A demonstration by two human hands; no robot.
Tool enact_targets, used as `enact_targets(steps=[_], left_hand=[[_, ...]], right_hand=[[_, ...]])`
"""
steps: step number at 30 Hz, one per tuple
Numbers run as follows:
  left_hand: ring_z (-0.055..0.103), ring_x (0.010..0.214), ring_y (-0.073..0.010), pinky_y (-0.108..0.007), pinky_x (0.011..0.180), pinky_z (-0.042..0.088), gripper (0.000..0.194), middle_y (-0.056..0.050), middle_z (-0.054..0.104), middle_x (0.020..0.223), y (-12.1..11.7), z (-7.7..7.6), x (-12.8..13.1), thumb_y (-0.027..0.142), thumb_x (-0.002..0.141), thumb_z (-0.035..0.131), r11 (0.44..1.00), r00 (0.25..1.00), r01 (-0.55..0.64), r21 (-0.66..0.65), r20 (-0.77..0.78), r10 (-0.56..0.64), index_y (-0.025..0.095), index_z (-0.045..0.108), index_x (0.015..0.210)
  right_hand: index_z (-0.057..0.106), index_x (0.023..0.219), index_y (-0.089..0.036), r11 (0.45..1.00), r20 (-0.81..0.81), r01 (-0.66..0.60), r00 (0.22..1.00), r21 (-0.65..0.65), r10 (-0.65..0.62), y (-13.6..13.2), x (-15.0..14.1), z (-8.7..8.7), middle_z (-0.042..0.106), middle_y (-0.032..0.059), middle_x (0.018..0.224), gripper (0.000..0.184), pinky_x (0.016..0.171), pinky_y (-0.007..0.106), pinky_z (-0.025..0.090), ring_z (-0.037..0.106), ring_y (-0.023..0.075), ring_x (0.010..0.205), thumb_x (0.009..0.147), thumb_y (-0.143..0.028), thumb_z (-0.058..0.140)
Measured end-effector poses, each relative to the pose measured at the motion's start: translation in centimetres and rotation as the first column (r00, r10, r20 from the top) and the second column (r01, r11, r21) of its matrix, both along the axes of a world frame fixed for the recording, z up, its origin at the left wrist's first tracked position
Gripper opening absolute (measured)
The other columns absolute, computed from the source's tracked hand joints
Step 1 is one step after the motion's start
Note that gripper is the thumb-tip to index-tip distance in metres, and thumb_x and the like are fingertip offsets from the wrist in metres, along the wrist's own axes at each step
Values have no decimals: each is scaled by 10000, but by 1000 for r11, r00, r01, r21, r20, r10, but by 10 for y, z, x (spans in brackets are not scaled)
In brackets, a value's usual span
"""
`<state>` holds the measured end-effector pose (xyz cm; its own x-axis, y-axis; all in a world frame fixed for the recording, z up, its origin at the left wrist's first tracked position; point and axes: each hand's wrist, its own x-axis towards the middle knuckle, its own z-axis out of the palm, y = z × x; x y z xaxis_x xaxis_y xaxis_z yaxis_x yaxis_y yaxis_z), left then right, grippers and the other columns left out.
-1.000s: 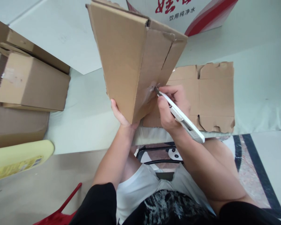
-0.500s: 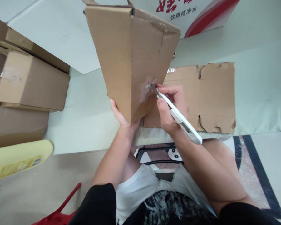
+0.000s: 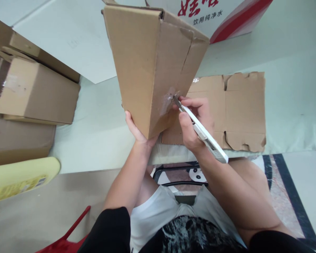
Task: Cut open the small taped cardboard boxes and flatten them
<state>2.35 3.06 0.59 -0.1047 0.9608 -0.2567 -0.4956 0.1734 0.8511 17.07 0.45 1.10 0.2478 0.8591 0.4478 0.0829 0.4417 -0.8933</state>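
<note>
A brown cardboard box (image 3: 137, 66) is held up on a slant over the table. My left hand (image 3: 137, 130) grips its lower end from beneath, thumb on the left side and the other fingers mostly hidden behind the cardboard. In my right hand (image 3: 196, 119) is a white utility knife (image 3: 206, 135) with its blade out. The blade tip touches, or is very close to, a strip of clear tape (image 3: 167, 102) on the box's right face. Behind my right hand, a flattened cardboard sheet (image 3: 244, 110) lies on the table.
Several brown boxes (image 3: 50, 91) are stacked at the left, beside a large white box (image 3: 68, 38). A white carton with red print (image 3: 226, 21) stands at the back. A yellow object (image 3: 23, 179) juts in at the table's front left edge.
The box has shifted slightly right and turned a little, its upper end most. The utility knife's tip has moved slightly right with it, staying by the tape.
</note>
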Motion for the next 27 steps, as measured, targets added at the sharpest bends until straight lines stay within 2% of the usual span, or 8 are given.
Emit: enact_targets(steps=[3,13,15,20,27], left_hand=[[539,1490,-449,-598,1185,508,871,-144,671,1500,0,-2,-1,905,864,421,1000,998,15,9,63,-15,245,701,1357],[549,1477,-445,-577,1157,533,843,-137,688,1480,-1,-2,-3,888,869,464,1000,995,6,10,104,-7,242,707,1354],[562,1470,-432,-555,1150,541,845,-133,695,1472,-1,-1,-2,891,868,467,1000,995,-7,7,102,6,245,707,1357],[594,1435,-414,-516,1101,570,820,-120,728,1421,-1,1,0,868,892,439,999,994,-35,-19,101,37,243,731,1337],[596,1436,-416,-538,1117,564,796,-125,728,1409,-1,-2,-3,871,878,485,1000,989,-21,-10,143,22,250,732,1310]], right_hand=[[641,1245,-286,1000,-14,-19,1000,-7,19,-1,0,2,795,35,1144,255,1153,501,587,757,261,1278,1040,-438,632],[637,1229,-288,1000,-18,-22,1000,6,22,-2,0,6,818,9,969,234,1203,514,548,751,241,1284,1043,-429,627],[639,1226,-294,999,-25,-30,999,-11,30,-2,1,6,823,14,1001,231,1225,523,531,745,246,1294,1036,-426,636],[650,1235,-289,996,-53,-53,997,-70,49,-4,2,6,810,52,1238,272,1263,543,497,734,262,1314,1021,-456,656],[657,1233,-291,997,-29,-35,999,-71,33,-4,3,4,817,47,1247,268,1242,530,518,744,251,1289,1012,-442,673]])
